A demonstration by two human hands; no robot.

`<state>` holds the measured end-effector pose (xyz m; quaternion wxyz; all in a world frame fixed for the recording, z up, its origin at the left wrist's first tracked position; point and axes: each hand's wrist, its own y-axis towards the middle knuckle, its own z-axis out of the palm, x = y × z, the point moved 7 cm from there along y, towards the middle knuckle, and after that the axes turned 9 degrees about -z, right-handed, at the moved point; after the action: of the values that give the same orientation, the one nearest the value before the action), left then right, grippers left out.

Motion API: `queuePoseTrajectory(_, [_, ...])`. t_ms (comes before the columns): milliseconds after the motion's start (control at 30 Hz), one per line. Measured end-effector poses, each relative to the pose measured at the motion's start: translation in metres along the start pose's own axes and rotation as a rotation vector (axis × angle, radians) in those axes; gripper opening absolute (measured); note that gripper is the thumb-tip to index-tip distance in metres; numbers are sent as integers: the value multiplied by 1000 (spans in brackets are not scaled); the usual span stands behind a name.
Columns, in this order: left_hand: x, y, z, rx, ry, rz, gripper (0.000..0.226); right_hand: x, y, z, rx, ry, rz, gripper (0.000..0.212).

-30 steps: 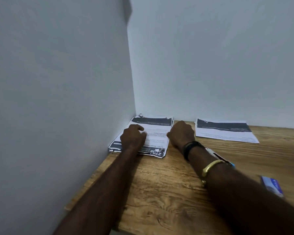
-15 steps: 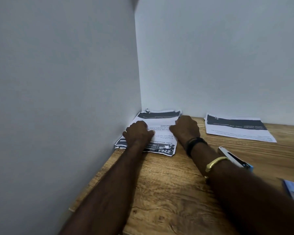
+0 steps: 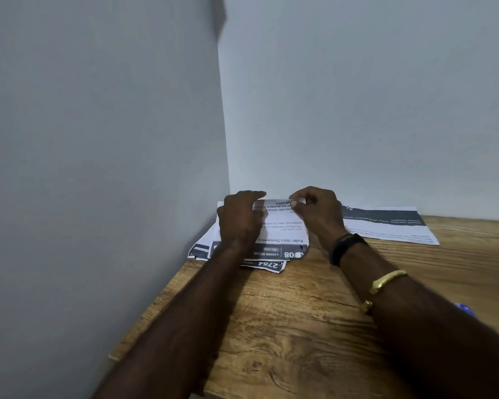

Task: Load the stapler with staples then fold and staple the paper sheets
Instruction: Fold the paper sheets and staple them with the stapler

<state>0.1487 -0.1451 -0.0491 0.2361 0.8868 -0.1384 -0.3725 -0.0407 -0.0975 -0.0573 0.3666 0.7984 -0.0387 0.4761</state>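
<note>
Sheet (image 3: 284,230) mid-frame, far edge pinched by left hand (image 3: 241,218) and right hand (image 3: 319,216); bring it level to the near edge, then crease on the desk (image 3: 300,326).

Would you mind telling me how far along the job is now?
Done: cannot tell; no stapler is in view. In hand: left hand and right hand pinch the far edge of the top sheet, raised off the corner pile for a fold. Left: creasing, stapling, plus the second pile beside the wall.

Left hand (image 3: 241,218), right hand (image 3: 317,211) pinching, fingers curled; arms outstretched.
</note>
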Motion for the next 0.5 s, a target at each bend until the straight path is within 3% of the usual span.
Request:
queuePoseTrajectory(233, [-39,0,-13,-80,102,11,16,28,-6,-67,-164,-100,-201,8])
queuePoseTrajectory(367, [-45,-6,-20,-109,104,6,16,30,-9,-106,-264,-65,-187,6])
queuePoseTrajectory(500, [-53,-10,-22,-140,65,29,19,25,-13,-135,-333,120,-139,14])
